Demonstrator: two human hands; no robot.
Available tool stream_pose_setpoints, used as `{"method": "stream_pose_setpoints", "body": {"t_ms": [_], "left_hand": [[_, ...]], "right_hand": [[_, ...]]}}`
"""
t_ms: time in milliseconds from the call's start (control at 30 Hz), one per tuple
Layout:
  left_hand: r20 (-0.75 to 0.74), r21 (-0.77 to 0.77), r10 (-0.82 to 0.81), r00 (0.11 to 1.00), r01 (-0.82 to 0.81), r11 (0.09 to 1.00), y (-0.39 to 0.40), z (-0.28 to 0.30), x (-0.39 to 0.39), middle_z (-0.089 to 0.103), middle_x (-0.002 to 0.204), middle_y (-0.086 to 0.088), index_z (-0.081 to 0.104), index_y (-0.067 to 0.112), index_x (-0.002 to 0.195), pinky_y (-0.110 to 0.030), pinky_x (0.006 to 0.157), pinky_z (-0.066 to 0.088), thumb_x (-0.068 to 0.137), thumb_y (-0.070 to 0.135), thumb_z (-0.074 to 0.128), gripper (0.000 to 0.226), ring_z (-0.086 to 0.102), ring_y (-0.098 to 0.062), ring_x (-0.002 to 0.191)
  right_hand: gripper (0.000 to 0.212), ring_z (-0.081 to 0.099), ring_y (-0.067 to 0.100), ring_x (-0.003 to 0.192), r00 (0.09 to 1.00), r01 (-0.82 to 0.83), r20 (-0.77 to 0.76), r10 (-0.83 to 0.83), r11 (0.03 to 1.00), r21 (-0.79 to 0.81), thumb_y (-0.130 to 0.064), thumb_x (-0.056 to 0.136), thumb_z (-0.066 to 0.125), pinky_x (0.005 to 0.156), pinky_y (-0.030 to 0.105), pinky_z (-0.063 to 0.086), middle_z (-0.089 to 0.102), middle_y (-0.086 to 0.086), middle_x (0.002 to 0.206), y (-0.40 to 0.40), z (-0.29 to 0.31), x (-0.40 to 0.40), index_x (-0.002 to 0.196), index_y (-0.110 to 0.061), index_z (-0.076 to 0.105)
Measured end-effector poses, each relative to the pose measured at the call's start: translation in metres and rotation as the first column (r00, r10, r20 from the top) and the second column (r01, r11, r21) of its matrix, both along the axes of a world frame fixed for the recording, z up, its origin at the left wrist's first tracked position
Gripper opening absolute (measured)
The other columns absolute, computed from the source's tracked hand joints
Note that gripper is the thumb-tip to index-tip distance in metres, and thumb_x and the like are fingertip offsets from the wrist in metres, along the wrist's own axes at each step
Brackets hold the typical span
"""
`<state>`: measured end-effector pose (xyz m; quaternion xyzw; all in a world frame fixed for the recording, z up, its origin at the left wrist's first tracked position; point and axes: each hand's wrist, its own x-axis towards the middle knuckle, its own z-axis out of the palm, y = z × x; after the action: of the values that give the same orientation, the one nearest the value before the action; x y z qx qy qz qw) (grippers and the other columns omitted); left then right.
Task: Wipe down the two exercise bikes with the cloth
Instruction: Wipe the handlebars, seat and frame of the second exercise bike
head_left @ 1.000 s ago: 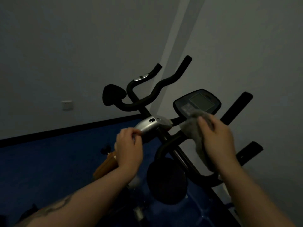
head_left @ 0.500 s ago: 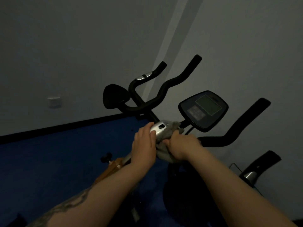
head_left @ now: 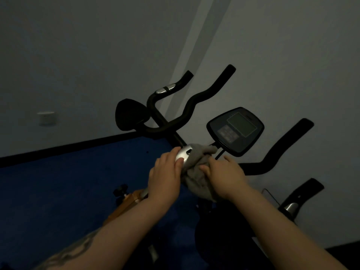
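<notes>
Far bike [head_left: 167, 125], L of view: bars and a dark pad are seen by the wall, above the blue floor [head_left: 58, 182]; no cloth is on it, and whether it has been wiped can't be told. An orange part [head_left: 124, 205] is seen low down, half hidden by the L forearm.

L hand [head_left: 165, 178]: fingers are curled over the silver housing [head_left: 184, 154] at the near bike's stem; it's held steady, by the look of it.

Cloth [head_left: 196, 172], grey, bunched: it is pressed vs. the housing's R side, between the two hands, approx. mid-frame.

R hand [head_left: 224, 176]: the cloth is gripped by its curled fingers, w/ a fold hanging below the palm.

Console [head_left: 235, 131], just beyond the cloth, is untouched now; the R bars [head_left: 282, 152] and lower grip [head_left: 300, 195] are well apart from it.

Progress, as judged: mid-task. The housing is being wiped; the near bike's bars, seat and frame prob. remain, and the far bike is likely still to do. Dim light; no dirt or sheen can be read.
</notes>
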<state>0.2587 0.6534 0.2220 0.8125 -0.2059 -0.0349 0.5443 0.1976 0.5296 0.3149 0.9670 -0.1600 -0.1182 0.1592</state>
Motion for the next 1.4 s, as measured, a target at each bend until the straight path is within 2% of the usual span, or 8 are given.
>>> {"method": "stream_pose_setpoints", "body": {"t_ms": [167,300,433,633,800,1133,1233,1400], "left_hand": [[-0.077,-0.129,-0.033,0.997,0.023,0.991,0.002,-0.002,0.003,0.050,0.133,0.005,0.041,0.035,0.141,-0.036,0.097,0.038,0.103,0.034,0.035,0.038,0.043,-0.012,0.114],[-0.097,-0.177,-0.030,0.995,0.012,0.984,0.000,-0.005,0.005,0.049,0.135,0.007,0.041,0.034,0.143,-0.033,0.100,0.038,0.103,0.034,0.038,0.040,0.044,-0.011,0.120],[-0.112,-0.217,-0.030,0.993,0.005,0.976,0.000,-0.006,0.004,0.050,0.137,0.009,0.042,0.032,0.142,-0.031,0.102,0.039,0.103,0.036,0.037,0.040,0.045,-0.009,0.123],[-0.119,-0.166,-0.042,0.992,0.022,0.986,0.003,0.002,0.004,0.047,0.139,0.008,0.040,0.032,0.144,-0.018,0.092,0.030,0.104,0.029,0.036,0.041,0.041,-0.002,0.120],[-0.199,-0.237,-0.085,0.976,0.037,0.971,0.011,0.004,0.007,0.047,0.145,0.006,0.043,0.031,0.142,-0.022,0.104,0.034,0.103,0.026,0.040,0.040,0.045,-0.008,0.127],[-0.243,-0.148,-0.079,0.967,0.043,0.988,0.004,0.012,-0.013,0.022,0.158,0.005,0.021,0.030,0.152,-0.040,0.120,0.017,0.101,0.024,0.044,0.057,0.020,-0.014,0.144],[-0.248,-0.098,-0.016,0.969,-0.008,0.995,-0.003,0.025,-0.037,-0.001,0.161,0.009,0.010,0.030,0.153,-0.036,0.121,0.001,0.101,0.023,0.044,0.063,-0.005,-0.012,0.147],[-0.123,-0.138,-0.207,0.970,0.190,0.972,-0.011,0.050,-0.084,0.003,0.159,0.018,0.014,0.033,0.153,-0.037,0.122,0.007,0.100,0.026,0.044,0.060,-0.002,-0.001,0.145]], "right_hand": [[0.027,0.057,0.021,0.090,0.904,0.078,0.376,-0.203,0.944,0.321,-0.035,0.102,0.038,0.075,0.032,0.045,0.064,0.003,0.106,-0.008,0.020,-0.003,0.117,-0.022,0.056],[0.046,0.046,0.017,0.121,0.839,0.001,0.371,-0.397,0.684,0.729,-0.035,0.102,0.033,0.104,0.034,0.036,0.046,-0.001,0.138,0.010,-0.010,0.043,0.147,-0.027,0.032],[0.056,0.027,0.022,0.140,0.895,-0.029,0.353,-0.273,0.754,0.656,-0.041,0.103,0.029,0.113,0.037,0.026,0.018,0.001,0.158,0.025,-0.030,0.041,0.153,-0.022,0.016],[0.041,0.042,0.035,0.126,0.859,0.257,0.189,-0.476,0.719,0.646,-0.024,0.104,0.024,0.098,0.036,0.036,0.039,0.021,0.142,0.004,-0.013,0.067,0.135,-0.002,0.039],[0.044,0.043,0.026,0.124,0.920,-0.043,0.353,-0.173,0.847,0.529,-0.035,0.104,0.030,0.100,0.037,0.038,0.038,0.011,0.143,0.024,-0.025,0.029,0.141,-0.012,0.033],[0.027,0.053,0.022,0.107,0.956,-0.067,0.294,-0.004,0.971,0.229,-0.023,0.099,0.046,0.071,0.026,0.032,0.051,0.008,0.125,0.024,-0.016,-0.004,0.124,-0.013,0.042],[0.017,0.057,0.020,0.098,0.944,-0.124,0.329,-0.007,0.918,0.376,-0.022,0.097,0.050,0.072,0.029,0.040,0.060,0.005,0.113,0.010,0.005,-0.030,0.112,-0.015,0.053],[0.015,0.062,0.009,0.090,0.909,-0.029,0.347,-0.231,0.795,0.606,-0.025,0.093,0.059,0.081,0.032,0.051,0.066,-0.006,0.096,-0.028,0.057,-0.070,0.107,-0.027,0.062]]}}
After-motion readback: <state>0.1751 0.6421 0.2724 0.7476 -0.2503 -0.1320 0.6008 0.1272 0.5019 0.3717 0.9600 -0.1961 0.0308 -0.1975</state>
